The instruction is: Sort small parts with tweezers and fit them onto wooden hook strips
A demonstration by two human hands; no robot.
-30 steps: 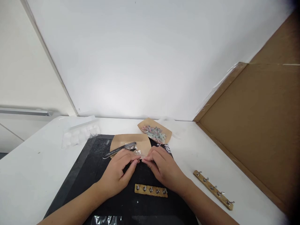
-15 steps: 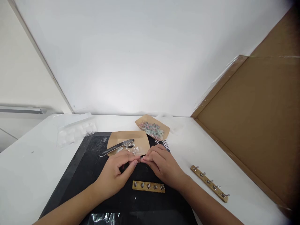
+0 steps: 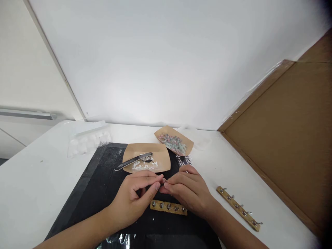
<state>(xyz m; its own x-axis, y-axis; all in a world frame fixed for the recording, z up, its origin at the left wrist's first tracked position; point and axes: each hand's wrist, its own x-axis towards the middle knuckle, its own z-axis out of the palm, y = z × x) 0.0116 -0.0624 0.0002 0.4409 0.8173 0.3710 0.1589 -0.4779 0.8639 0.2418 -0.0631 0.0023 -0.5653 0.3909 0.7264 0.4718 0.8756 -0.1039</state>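
My left hand (image 3: 135, 195) is closed in a pinch, thumb and forefinger nearly together above the black mat (image 3: 85, 186). Facing it, my right hand (image 3: 190, 190) pinches too, its fingertips meeting those of the left. A small pale piece (image 3: 164, 180) shows between them, mostly hidden by the fingers. Just below the hands lies a wooden strip (image 3: 168, 207) bearing several metal clips. Beyond them sits a brown paper tray (image 3: 146, 148) with small white chips (image 3: 144, 165) inside. A dark nail file (image 3: 133, 161) rests across its left rim.
A second paper tray (image 3: 158, 132) with small colourful packets (image 3: 173, 143) stands behind. Another clip strip (image 3: 238, 208) lies on the white table (image 3: 207, 169) at the right. A clear plastic case (image 3: 88, 140) is at the back left. A cardboard panel (image 3: 285, 138) borders the right side.
The view has shifted slightly, so the things on the table appear a little further right. Both hands stay together, pinching, and have come slightly lower, closer to the wooden strip.
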